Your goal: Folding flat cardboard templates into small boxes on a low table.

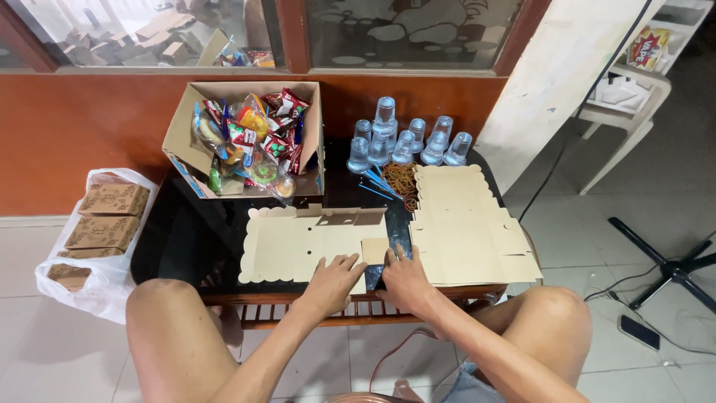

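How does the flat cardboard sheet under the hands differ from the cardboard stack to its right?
The flat tan scallop-edged cardboard sheet lies as a single unfolded piece, while the stack of tan cardboard blanks is several layers piled up. Both the left hand and the right hand press on the sheet's near edge; the stack is untouched. The sheet shows cut slots and small holes; the stack's top looks plainer. Both are the same tan cardboard on the dark table.
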